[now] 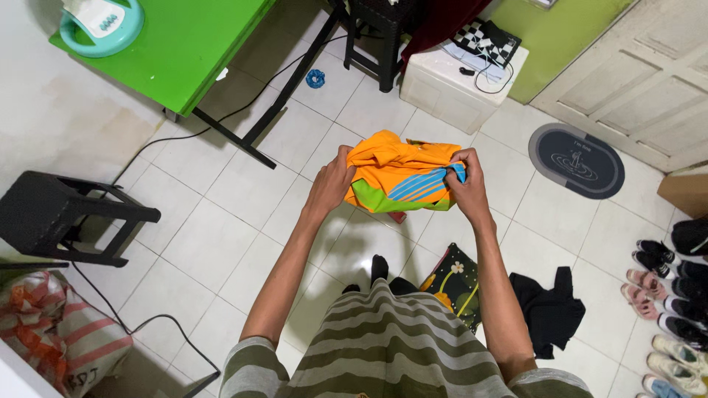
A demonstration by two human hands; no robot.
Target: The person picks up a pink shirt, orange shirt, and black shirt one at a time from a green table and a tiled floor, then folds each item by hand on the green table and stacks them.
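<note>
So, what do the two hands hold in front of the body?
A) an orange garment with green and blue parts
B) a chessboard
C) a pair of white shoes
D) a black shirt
A: the left hand and the right hand both grip the bunched orange garment above the tiled floor, while the black cloth lies on the floor near the row of shoes.

Both hands, left hand (330,184) and right hand (467,188), hold an orange shirt (394,173) above the black cloth (549,309) on the floor.
</note>
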